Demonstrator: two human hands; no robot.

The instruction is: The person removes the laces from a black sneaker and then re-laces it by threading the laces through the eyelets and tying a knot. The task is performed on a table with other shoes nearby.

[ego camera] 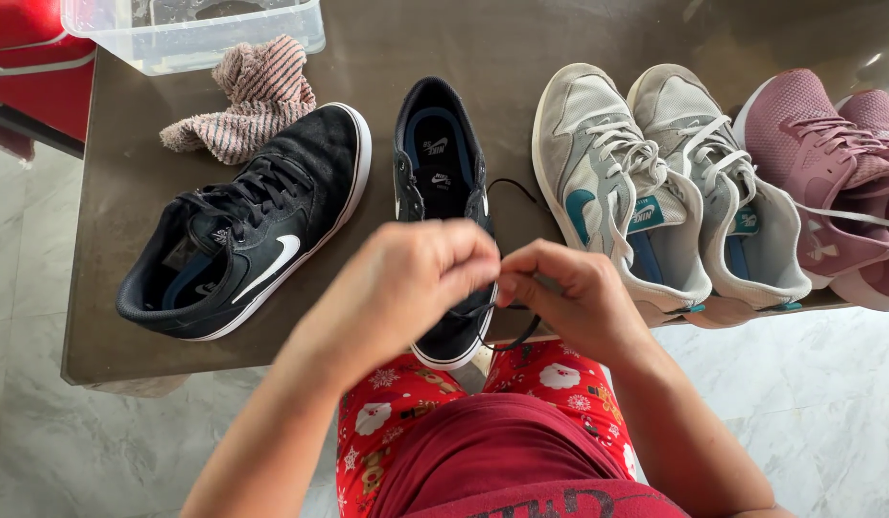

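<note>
My left hand [416, 278] and my right hand [569, 293] meet over the toe of a black sneaker [440, 163] that points toward me on the dark table [118, 317]. Both hands pinch a black shoelace [512, 331]; it loops down below my right hand and runs back along the shoe's right side. The shoe has no lacing visible in its open top. A second black sneaker [248, 225], laced, with a white sole, lies to the left at an angle.
A pair of grey sneakers [655, 182] stands right of the black ones, then a pair of pink sneakers [833, 163]. A striped cloth [253, 101] and a clear plastic bin [190, 29] sit at the back left. Marble floor surrounds the table.
</note>
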